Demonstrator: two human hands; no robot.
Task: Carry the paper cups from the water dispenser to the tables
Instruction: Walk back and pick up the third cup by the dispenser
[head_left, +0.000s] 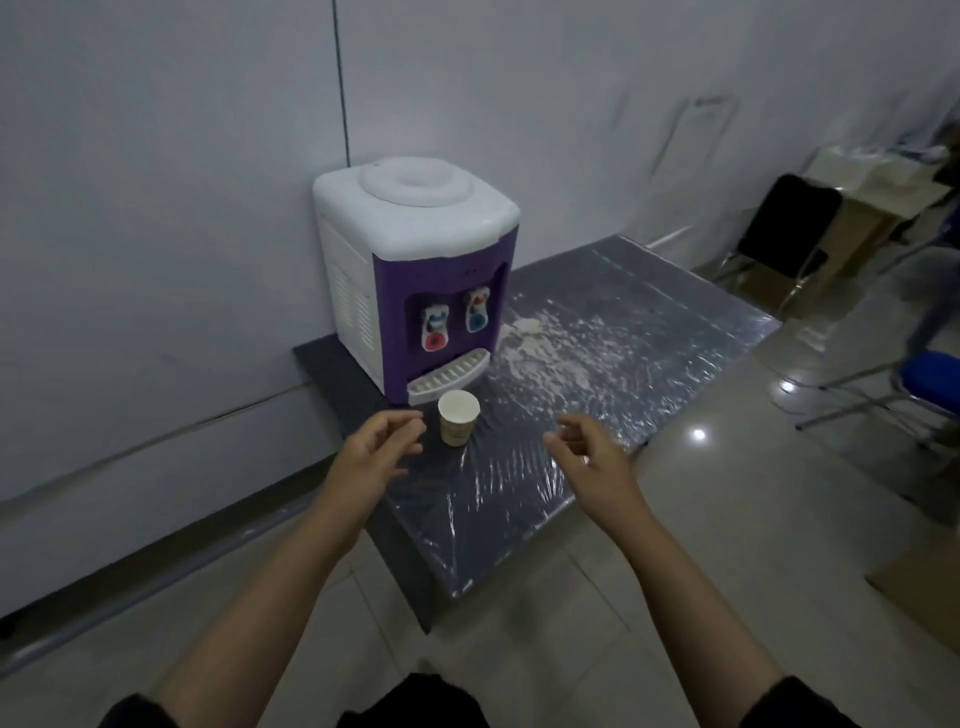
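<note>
One white paper cup (458, 422) stands upright on a dark, plastic-wrapped table (597, 364), just in front of the drip tray of a white and purple water dispenser (415, 280). My left hand (376, 454) hovers just left of the cup, fingers curled apart, holding nothing and a small gap away from it. My right hand (587, 457) is to the cup's right, farther off, also empty with loosely spread fingers.
The dispenser stands against a grey wall (156, 208). White spill marks (540, 348) cover the table beside it. A black chair (784, 234) and cardboard boxes stand at the back right; a blue folding chair (924, 389) is at the right. The floor is glossy tile.
</note>
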